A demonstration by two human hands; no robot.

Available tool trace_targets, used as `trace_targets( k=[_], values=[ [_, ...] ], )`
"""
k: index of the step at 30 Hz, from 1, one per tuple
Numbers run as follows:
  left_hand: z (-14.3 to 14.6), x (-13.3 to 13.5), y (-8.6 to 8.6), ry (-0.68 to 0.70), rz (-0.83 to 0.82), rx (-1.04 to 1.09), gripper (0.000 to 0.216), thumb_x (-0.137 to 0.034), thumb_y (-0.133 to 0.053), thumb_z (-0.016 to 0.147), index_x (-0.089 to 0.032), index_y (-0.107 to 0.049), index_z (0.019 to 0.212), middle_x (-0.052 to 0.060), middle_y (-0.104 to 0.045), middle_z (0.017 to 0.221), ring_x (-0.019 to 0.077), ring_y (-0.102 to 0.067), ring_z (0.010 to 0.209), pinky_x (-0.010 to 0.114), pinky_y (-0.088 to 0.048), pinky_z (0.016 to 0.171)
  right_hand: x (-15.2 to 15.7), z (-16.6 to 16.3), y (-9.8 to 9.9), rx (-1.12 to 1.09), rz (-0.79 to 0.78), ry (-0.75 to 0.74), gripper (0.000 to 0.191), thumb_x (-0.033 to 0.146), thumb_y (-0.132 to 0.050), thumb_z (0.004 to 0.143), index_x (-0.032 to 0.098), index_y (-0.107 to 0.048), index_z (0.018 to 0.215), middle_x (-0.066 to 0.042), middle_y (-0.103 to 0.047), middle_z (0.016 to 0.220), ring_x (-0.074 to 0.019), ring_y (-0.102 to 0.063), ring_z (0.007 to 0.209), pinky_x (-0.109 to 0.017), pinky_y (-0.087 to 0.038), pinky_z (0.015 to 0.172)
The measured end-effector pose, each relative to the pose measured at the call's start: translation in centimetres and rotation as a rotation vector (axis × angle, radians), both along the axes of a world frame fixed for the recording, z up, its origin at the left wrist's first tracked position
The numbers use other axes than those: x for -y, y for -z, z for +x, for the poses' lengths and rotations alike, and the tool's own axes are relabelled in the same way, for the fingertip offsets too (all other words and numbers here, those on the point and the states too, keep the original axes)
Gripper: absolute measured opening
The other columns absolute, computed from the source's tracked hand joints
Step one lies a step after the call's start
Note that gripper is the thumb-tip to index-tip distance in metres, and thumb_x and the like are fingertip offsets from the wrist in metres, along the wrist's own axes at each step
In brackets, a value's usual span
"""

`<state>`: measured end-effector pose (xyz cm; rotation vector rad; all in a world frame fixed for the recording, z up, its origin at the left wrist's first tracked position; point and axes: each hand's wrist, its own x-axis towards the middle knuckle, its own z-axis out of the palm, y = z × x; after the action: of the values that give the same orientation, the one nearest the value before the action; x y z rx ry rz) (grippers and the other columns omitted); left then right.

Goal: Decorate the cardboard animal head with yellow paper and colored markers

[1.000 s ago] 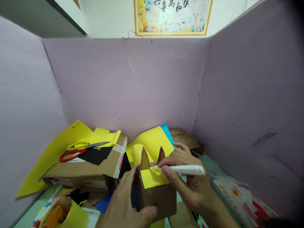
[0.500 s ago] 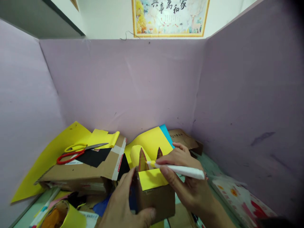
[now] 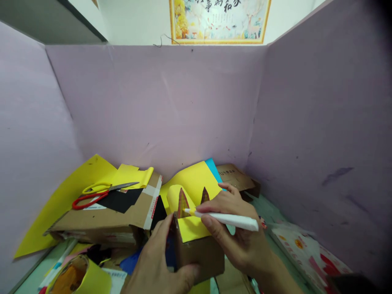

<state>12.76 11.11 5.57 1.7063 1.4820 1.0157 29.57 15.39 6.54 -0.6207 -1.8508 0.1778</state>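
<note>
A small cardboard box (image 3: pixel 203 255) with a yellow paper top (image 3: pixel 191 228) and two pointed ear-like flaps (image 3: pixel 183 201) stands low in the middle. My left hand (image 3: pixel 157 265) grips its left side and front. My right hand (image 3: pixel 237 234) holds a white glue stick (image 3: pixel 228 219) like a pen. Its yellow tip touches the base of the left pointed flap.
Red and yellow scissors (image 3: pixel 98 194) lie on a flattened carton (image 3: pixel 101 222) at the left with black and yellow paper. Yellow sheets (image 3: pixel 192 179) lean on the purple back partition (image 3: pixel 159 106). A tape roll (image 3: pixel 72 277) sits bottom left. Patterned paper (image 3: pixel 309 253) lies right.
The glue stick's tip has slid leftwards across the yellow top to the left pointed flap. The left hand keeps its grip on the box. The view has tilted slightly.
</note>
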Motion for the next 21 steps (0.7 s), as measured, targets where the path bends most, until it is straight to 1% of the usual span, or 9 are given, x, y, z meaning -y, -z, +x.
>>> trace_targets(
  k=[3,5,11,14,16,18,21],
  values=[
    [0.2,-0.12,-0.07,-0.025,-0.029,-0.034,0.067,-0.024,-0.06,0.06,-0.022,-0.046,0.126,0.009,-0.059,0.124,0.0304,-0.051,0.119,0.041,-0.041,0.099,0.21,0.01,-0.05,0.032,-0.035,-0.018,0.012,0.015,-0.057,0.08,0.024,-0.064,0.083,0.006,-0.068,0.071,-0.0124,-0.061,0.064,-0.042,-0.027,0.099],
    [0.25,-0.15,-0.08,-0.018,-0.032,-0.033,0.068,-0.024,-0.061,0.06,-0.021,-0.046,0.126,0.009,-0.059,0.124,0.0301,-0.051,0.119,0.039,-0.042,0.099,0.21,-0.01,-0.06,0.034,-0.038,-0.018,0.012,0.015,-0.057,0.08,0.024,-0.064,0.082,0.006,-0.068,0.072,-0.0123,-0.06,0.064,-0.042,-0.027,0.099],
    [0.08,0.03,-0.17,0.019,-0.017,0.016,0.072,-0.032,-0.058,0.061,-0.017,-0.041,0.13,0.013,-0.053,0.129,0.0314,-0.045,0.123,0.043,-0.035,0.103,-0.04,-0.05,-0.12,-0.033,0.014,0.016,0.009,0.015,-0.059,0.08,0.022,-0.063,0.084,0.004,-0.069,0.078,-0.0126,-0.062,0.07,-0.04,-0.028,0.097],
    [0.13,0.06,-0.27,0.017,-0.029,-0.006,0.071,-0.029,-0.058,0.061,-0.019,-0.042,0.129,0.012,-0.055,0.127,0.0307,-0.047,0.122,0.042,-0.036,0.102,0.05,-0.11,-0.14,-0.022,-0.014,0.001,0.01,0.015,-0.058,0.08,0.023,-0.064,0.082,0.006,-0.068,0.072,-0.0114,-0.061,0.065,-0.04,-0.027,0.098],
    [0.2,0.01,-0.3,-0.006,-0.066,-0.014,0.072,-0.025,-0.06,0.059,-0.021,-0.042,0.129,0.01,-0.055,0.127,0.0296,-0.047,0.122,0.041,-0.037,0.101,0.13,-0.17,-0.1,-0.016,-0.033,-0.007,0.012,0.015,-0.057,0.08,0.023,-0.064,0.081,0.007,-0.067,0.07,-0.0107,-0.061,0.063,-0.04,-0.026,0.098],
    [0.25,-0.07,-0.29,-0.02,-0.083,-0.017,0.073,-0.024,-0.061,0.059,-0.021,-0.042,0.13,0.009,-0.054,0.128,0.0294,-0.046,0.123,0.041,-0.036,0.102,0.14,-0.24,-0.01,-0.023,-0.031,-0.003,0.011,0.015,-0.057,0.081,0.023,-0.064,0.082,0.006,-0.068,0.072,-0.011,-0.061,0.065,-0.039,-0.026,0.098],
    [0.29,-0.15,-0.23,-0.01,-0.058,-0.005,0.074,-0.025,-0.061,0.06,-0.021,-0.041,0.131,0.009,-0.054,0.129,0.0299,-0.046,0.123,0.041,-0.037,0.102,0.06,-0.41,0.12,-0.043,0.003,0.014,0.011,0.014,-0.058,0.081,0.022,-0.063,0.085,0.005,-0.069,0.076,-0.0115,-0.061,0.069,-0.038,-0.029,0.096]
  ],
)
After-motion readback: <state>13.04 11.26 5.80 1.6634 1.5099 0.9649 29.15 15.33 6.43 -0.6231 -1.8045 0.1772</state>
